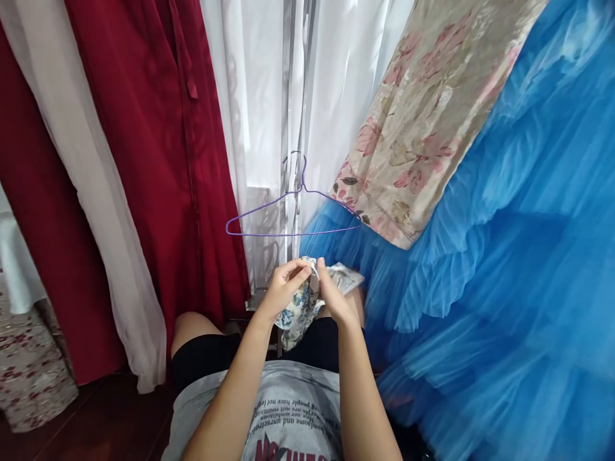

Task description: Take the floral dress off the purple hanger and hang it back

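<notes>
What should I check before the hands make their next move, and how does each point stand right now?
1. Left hand on the blue-flowered cloth: ok, pinching it near its top.
2. Right hand on the same cloth: ok, gripping beside the left.
3. Cloth laid flat: not ok, it is bunched and hangs in folds.
4. Purple hanger upright: ok, hook uppermost, beyond the hands.
5. Hanger's right end off the pink-flowered fabric: cannot tell, they overlap in this view.
6. Cloth apart from the blue tulle: cannot tell, they come close together near the right hand.
</notes>
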`<state>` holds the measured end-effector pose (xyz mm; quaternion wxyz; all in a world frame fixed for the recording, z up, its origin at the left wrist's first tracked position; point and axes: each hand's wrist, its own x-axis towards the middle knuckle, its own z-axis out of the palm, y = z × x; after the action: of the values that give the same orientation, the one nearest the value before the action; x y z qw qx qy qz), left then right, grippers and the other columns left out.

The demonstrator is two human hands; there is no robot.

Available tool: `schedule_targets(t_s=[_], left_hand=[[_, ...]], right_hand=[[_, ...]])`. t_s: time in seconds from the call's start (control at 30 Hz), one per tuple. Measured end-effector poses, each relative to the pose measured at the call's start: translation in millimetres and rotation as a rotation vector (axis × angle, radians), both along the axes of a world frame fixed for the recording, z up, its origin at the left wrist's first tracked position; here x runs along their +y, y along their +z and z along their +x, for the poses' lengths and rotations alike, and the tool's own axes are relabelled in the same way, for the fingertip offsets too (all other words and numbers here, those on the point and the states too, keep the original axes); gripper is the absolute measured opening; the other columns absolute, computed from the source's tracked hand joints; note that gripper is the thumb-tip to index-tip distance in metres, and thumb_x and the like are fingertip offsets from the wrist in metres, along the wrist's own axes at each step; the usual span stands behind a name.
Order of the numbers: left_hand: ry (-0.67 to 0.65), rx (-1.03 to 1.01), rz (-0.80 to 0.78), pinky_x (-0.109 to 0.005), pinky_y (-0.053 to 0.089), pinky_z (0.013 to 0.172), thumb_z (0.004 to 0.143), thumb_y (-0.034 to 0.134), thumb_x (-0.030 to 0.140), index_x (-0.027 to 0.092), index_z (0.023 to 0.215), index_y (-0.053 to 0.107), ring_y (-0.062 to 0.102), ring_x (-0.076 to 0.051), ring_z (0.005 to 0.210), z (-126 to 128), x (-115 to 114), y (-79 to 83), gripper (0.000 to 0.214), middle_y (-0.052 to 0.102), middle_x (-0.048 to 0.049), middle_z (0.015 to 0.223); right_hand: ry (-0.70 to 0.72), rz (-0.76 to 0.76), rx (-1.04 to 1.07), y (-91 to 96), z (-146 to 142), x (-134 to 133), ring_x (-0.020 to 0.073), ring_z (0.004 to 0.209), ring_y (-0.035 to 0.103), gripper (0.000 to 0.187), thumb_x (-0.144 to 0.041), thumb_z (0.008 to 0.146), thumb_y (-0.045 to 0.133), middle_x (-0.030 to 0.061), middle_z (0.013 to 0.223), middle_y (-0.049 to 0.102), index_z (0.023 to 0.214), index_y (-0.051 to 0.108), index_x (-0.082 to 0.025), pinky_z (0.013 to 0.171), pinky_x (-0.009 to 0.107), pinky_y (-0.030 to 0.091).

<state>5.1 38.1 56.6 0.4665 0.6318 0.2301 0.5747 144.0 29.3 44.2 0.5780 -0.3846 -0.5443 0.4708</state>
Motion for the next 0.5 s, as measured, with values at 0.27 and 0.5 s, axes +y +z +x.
schedule_targets(t_s=[0.27, 0.5], left_hand=[[-0.169, 0.292, -0.067, -0.037, 0.047, 0.097, 0.095, 0.031, 0.075, 0.026, 0.125, 0.064, 0.063, -0.025, 0.108, -28, 3, -4.8, 0.066, 0.067, -0.0100, 0.118], [-0.258, 0.992, 0.021, -0.025, 0.036, 0.056, 0.083, 0.059, 0.073, 0.015, 0.072, 0.062, 0.047, -0.015, 0.063, -89, 8, -16.9, 0.059, 0.055, -0.0005, 0.067]], right_hand=[[0.472, -0.138, 0.061, 24.3, -1, -29, 0.0240, 0.081, 0.070, 0.063, -0.080, 0.076, 0.062, 0.0071, 0.081, 0.073, 0.091, 0.073, -0.020, 0.071, 0.032, 0.055], [0.505, -0.018, -0.295, 78.9, 54, -33, 0.0220, 0.083, 0.069, 0.036, -0.039, 0.072, 0.085, 0.0079, 0.096, 0.076, 0.099, 0.077, -0.015, 0.080, 0.033, 0.055]])
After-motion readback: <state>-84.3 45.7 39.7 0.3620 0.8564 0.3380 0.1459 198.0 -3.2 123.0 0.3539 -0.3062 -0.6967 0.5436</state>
